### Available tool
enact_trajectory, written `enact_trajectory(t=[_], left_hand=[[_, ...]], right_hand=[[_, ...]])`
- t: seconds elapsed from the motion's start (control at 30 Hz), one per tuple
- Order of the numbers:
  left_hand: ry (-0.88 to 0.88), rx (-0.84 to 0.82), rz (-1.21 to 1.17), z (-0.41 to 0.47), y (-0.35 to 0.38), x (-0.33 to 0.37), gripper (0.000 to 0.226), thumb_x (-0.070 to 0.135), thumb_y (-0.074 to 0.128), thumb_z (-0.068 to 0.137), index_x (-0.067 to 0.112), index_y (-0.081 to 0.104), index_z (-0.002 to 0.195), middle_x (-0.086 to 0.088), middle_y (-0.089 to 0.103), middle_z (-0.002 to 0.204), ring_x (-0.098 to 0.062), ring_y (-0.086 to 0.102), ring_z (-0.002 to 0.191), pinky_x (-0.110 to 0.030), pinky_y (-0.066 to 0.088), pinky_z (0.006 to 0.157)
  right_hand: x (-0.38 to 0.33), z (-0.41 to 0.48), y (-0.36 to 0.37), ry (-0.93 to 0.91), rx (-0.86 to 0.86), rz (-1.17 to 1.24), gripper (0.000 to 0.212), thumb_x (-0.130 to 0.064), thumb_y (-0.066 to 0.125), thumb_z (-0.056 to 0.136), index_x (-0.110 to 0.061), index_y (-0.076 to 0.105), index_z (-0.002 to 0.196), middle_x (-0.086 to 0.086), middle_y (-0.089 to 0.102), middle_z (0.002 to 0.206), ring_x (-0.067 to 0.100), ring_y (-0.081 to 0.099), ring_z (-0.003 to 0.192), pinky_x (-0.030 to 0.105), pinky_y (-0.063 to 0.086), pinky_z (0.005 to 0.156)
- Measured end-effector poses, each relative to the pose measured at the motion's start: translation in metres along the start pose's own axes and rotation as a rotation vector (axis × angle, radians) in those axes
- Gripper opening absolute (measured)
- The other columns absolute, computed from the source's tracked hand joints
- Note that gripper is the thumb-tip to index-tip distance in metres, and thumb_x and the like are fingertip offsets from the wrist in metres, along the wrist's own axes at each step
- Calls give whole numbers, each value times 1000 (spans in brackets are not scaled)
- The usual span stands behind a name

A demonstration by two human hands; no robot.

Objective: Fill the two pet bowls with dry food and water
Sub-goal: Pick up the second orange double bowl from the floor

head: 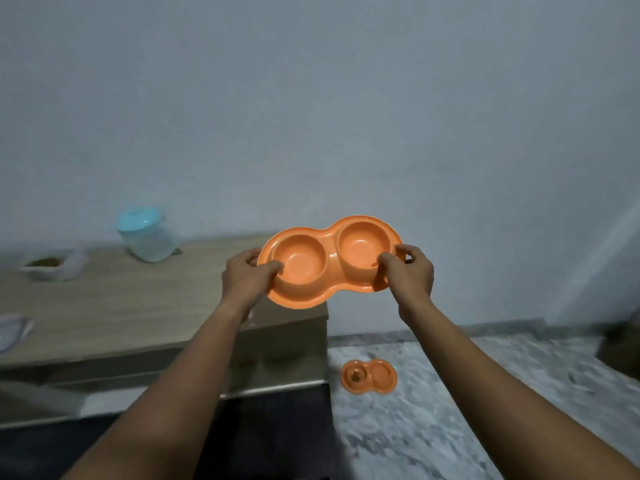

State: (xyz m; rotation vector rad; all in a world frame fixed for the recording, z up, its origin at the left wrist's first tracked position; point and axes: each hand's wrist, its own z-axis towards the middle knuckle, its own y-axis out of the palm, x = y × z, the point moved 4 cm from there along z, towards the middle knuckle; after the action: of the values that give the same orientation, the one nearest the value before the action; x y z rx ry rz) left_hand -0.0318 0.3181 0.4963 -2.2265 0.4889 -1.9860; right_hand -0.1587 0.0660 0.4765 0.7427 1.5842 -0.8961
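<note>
Blurred edges, hidden rims

The tub [53,264] and jug [147,234] on the counter [114,306] were too blurred to read; a white thing [12,332] was cut off at left, a dark shape [621,344] at right; fingers [389,263] hid the bowl's [329,261] rim.

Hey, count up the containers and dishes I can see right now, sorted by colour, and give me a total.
Orange: 2, the double bowl held in both hands and the double bowl on the floor
Clear with blue lid: 1, the jug
White or clear: 1, the tub with brown contents
Total: 4
</note>
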Motion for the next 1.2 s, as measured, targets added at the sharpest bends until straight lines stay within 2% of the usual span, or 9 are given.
enact_trajectory(t=[0.2, 0.33, 0.47, 0.57, 0.67, 0.77, 1.0, 1.13, 1.2], left_hand=[[-39, 131, -30, 8, -166, -35, 19, 26, 75, 66, 30, 70, 84, 6, 72, 92, -20, 69, 90, -46, 59, 87], [-38, 195, -9, 26, -281, -69, 29, 32, 75, 60, 30, 71, 89, 3, 74, 96, -21, 69, 92, -48, 59, 87], [-51, 215, 48, 54, -387, -108, 37, 28, 73, 71, 23, 70, 108, -2, 72, 106, -25, 67, 99, -47, 56, 90], [-71, 183, 93, 78, -439, -136, 23, 25, 71, 72, 25, 68, 95, -1, 71, 101, -27, 66, 98, -46, 55, 90], [-106, 72, 139, 99, -459, -162, 34, 26, 68, 63, 29, 68, 97, 2, 70, 99, -24, 64, 96, -49, 54, 90], [-95, -2, 157, 122, -462, -181, 39, 19, 71, 67, 36, 65, 101, 2, 68, 104, -25, 62, 101, -48, 53, 93], [-141, 64, 203, 183, -453, -229, 30, 10, 73, 77, 15, 68, 107, -6, 70, 99, -28, 65, 95, -31, 45, 78], [-210, 86, 265, 218, -450, -249, 58, 14, 74, 81, 10, 58, 136, -11, 65, 128, -30, 61, 117, -35, 46, 94], [-206, 65, 292, 237, -446, -255, 60, 14, 75, 82, 8, 55, 138, -14, 59, 138, -31, 57, 124, -35, 45, 100]], right_hand=[[-27, -89, 129, -61, -181, -31, 48, -31, 75, 81, -25, 60, 125, 8, 56, 131, 26, 59, 102, 42, 55, 84], [-36, -154, 230, -85, -270, -29, 48, -32, 76, 78, -25, 60, 123, 7, 56, 132, 25, 58, 105, 44, 55, 87], [-23, -223, 334, -36, -316, -26, 47, -30, 76, 78, -24, 61, 122, 8, 56, 129, 27, 59, 105, 42, 53, 86], [-6, -258, 392, 12, -321, -48, 43, -32, 76, 75, -29, 60, 115, 9, 58, 128, 25, 59, 101, 43, 54, 85], [15, -271, 422, 64, -271, -105, 40, -33, 76, 74, -33, 58, 109, 9, 59, 129, 26, 59, 99, 50, 56, 92], [29, -270, 443, 97, -243, -164, 46, -31, 77, 77, -31, 59, 119, 8, 59, 131, 29, 62, 104, 53, 56, 94], [67, -241, 497, 165, -242, -255, 51, -26, 76, 87, -21, 58, 135, 10, 62, 135, 33, 64, 114, 52, 56, 98], [88, -225, 528, 233, -260, -330, 52, -26, 75, 86, -22, 58, 136, 10, 62, 137, 32, 62, 117, 49, 54, 99], [95, -212, 542, 233, -257, -348, 52, -24, 75, 86, -20, 60, 135, 11, 63, 136, 33, 62, 118, 46, 53, 99]])
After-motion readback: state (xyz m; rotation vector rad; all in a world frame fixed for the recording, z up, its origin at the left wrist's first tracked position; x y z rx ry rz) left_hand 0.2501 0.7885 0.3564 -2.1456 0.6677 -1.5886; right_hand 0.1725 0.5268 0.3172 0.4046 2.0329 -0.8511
